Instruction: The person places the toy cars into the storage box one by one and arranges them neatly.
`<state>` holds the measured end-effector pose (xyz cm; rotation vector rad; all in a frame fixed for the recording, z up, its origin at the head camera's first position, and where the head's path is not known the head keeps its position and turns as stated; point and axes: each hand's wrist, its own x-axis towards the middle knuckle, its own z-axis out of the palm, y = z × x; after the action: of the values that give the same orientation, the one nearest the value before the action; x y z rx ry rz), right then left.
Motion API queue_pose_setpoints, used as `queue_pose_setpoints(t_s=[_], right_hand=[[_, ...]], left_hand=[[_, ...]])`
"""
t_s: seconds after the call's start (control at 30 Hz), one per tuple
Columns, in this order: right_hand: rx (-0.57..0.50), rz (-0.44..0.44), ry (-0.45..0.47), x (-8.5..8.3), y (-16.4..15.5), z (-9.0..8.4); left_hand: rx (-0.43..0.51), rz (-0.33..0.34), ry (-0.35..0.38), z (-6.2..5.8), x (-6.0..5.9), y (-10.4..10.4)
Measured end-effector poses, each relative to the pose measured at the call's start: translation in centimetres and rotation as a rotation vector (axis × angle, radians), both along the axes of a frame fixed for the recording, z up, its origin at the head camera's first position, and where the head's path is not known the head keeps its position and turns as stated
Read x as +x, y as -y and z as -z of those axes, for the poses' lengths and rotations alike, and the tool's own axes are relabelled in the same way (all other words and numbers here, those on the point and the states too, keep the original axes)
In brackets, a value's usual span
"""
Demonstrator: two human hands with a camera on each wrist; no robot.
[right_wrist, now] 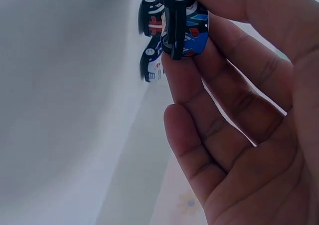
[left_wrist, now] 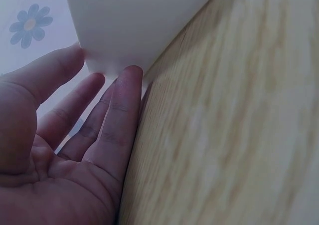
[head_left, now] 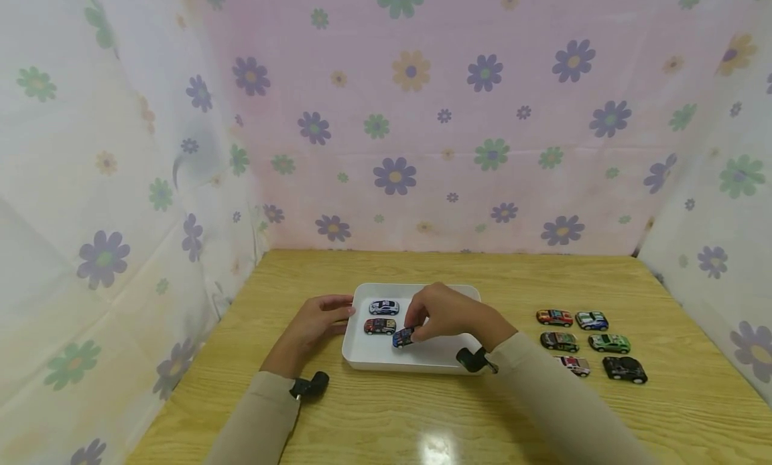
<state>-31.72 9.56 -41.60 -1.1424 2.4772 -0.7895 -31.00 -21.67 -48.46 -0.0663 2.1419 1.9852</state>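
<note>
My right hand (head_left: 449, 311) pinches a blue toy car (head_left: 403, 337) between thumb and fingers, low over the white tray (head_left: 422, 366). Seen from the right wrist, this blue car (right_wrist: 195, 33) shows its wheels and underside edge, tilted. Whether it touches the tray floor I cannot tell. Inside the tray, a white-and-dark toy car (head_left: 384, 307) stands behind a red-brown toy car (head_left: 380, 326), both left of the held one. My left hand (head_left: 313, 327) rests at the tray's left side. Its loosely extended fingertips (left_wrist: 130, 78) touch the outer wall in the left wrist view.
Right of the tray, several toy cars stand in two columns on the wooden table (head_left: 362, 418), among them a red-orange car (head_left: 555, 317), a green car (head_left: 610, 344) and a black car (head_left: 624, 369). My right sleeve partly covers a white-and-red car (head_left: 575, 365). Flowered cloth (head_left: 356, 204) encloses the table.
</note>
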Motion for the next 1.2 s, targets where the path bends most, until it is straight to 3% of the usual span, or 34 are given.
queue_pose_setpoints(t_s=[0.53, 1.2], right_hand=[[0.094, -0.009, 0.06, -0.3, 2.5, 0.5], [0.19, -0.05, 0.011, -0.3, 6.1, -0.3]], left_hand=[[0.001, 0.004, 0.002, -0.3, 0.2, -0.2], [-0.029, 0.0, 0.019, -0.1, 0.0, 0.0]])
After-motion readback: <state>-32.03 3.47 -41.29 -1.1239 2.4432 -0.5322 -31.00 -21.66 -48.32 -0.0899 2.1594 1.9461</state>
